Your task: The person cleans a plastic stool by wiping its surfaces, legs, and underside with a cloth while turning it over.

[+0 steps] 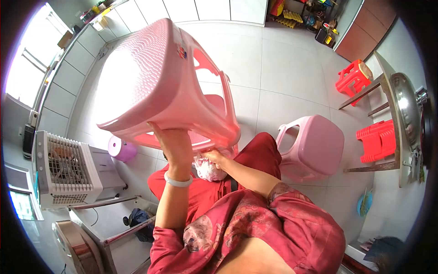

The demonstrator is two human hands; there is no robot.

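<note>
A large pink plastic stool [200, 105] is tilted up in front of my lap, its textured seat facing left. My left hand [175, 141] grips the stool's lower side, the fingers partly hidden behind the plastic; a pale bangle circles that wrist. Close by, my right hand [213, 157] is closed on a crumpled white-and-pink cloth [210, 171], just below the stool and above my red trousers. Whether the cloth touches the stool is not clear.
Another pink stool [319, 144] stands to my right. Red stools [378, 140] sit by a wooden table [388, 96] at the far right. At left are a purple stool [121, 148], an air cooler [64, 169] and a metal-framed stand [109, 239]. Shelves [296, 18] hold goods at the back.
</note>
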